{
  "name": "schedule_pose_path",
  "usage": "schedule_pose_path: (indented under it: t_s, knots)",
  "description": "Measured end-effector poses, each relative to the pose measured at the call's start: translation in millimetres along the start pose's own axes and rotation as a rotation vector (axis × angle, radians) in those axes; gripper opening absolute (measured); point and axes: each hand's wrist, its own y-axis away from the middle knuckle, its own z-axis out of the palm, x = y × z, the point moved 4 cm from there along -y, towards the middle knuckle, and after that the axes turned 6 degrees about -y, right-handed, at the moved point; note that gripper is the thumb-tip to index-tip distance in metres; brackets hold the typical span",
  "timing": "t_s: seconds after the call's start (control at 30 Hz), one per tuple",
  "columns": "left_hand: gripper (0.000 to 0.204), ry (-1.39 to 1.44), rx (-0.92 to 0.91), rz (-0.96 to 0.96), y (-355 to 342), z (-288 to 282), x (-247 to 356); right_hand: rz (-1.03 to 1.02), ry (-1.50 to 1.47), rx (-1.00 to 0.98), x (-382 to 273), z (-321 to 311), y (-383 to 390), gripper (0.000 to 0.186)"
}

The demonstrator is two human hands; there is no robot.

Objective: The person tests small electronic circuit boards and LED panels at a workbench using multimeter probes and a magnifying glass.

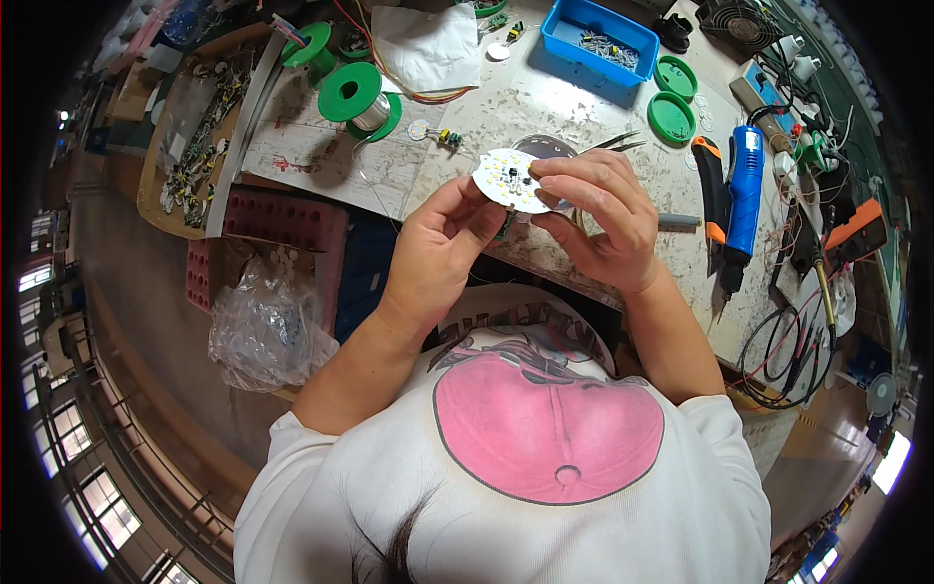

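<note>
My left hand (438,253) is closed on the lower left edge of a white round circuit board (506,175) dotted with small yellow chips and dark components. My right hand (598,219) holds the same board at its right side, fingertips on its top face and thumb lower down. A small green part (504,224) shows below the board, partly hidden. Behind the board lies a round metal piece (540,144), mostly covered. Grey tweezers (618,144) lie just beyond my right hand, and a small component assembly (438,134) with a white disc lies to the upper left.
Solder spools (350,92), a blue parts bin (598,44), green dishes (671,117), a blue electric screwdriver (744,195), a black-orange knife (710,185), a soldering iron (827,292) with cables and a cardboard tray (156,195) of parts surround my hands on the worktable (292,165).
</note>
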Motion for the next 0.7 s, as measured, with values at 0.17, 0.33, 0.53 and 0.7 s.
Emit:
schedule_pose_path:
  t_s: [0.17, 0.33, 0.53, 0.7]
  knots:
    - [0.032, 0.079, 0.005, -0.003, 3.7, 0.0, -1.7, -0.035, 0.048, -0.001, -0.4, 0.7, 3.0, 0.03]
    - [0.036, 0.018, -0.053, 0.044, 4.6, 0.5, -3.7, -0.02, 0.041, 0.027, 1.6, -0.3, 2.7, 0.029]
    - [0.038, 0.013, -0.062, 0.061, 4.7, 0.5, -7.9, -0.03, 0.024, 0.048, 3.0, -1.5, 2.7, 0.027]
    - [0.038, 0.011, -0.092, 0.05, 4.9, -1.2, -10.2, -0.021, 0.024, 0.045, 2.6, -2.0, 3.3, 0.028]
